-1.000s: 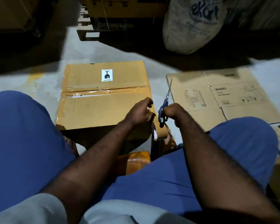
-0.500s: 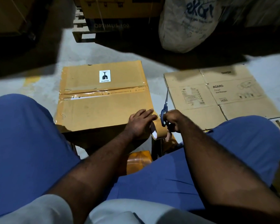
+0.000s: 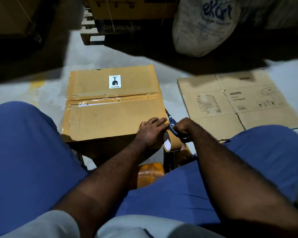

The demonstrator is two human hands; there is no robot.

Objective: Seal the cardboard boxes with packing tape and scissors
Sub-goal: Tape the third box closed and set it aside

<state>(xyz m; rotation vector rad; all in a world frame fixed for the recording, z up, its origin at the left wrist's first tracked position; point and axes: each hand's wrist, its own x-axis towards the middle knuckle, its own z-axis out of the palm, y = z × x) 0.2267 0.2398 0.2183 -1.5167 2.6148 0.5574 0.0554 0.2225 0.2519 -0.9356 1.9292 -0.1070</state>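
Note:
A closed cardboard box (image 3: pixel 110 115) with a fragile sticker and a taped centre seam stands on the floor between my knees. My left hand (image 3: pixel 150 130) lies flat with straight fingers on the box's near right corner. My right hand (image 3: pixel 183 126) grips blue-handled scissors (image 3: pixel 172 123) beside that corner, blades pointing away along the box's right edge. A roll of brown packing tape (image 3: pixel 171 142) hangs just under both hands at the corner; what holds it is hidden.
A flattened printed carton (image 3: pixel 239 103) lies on the floor to the right. A large white sack (image 3: pixel 206 24) and a pallet with boxes (image 3: pixel 110 19) stand behind. An orange object (image 3: pixel 150 174) sits low between my legs.
My left hand went from a curled grip at the box corner to lying flat on the top. The scissors tilted down closer to the box's right edge.

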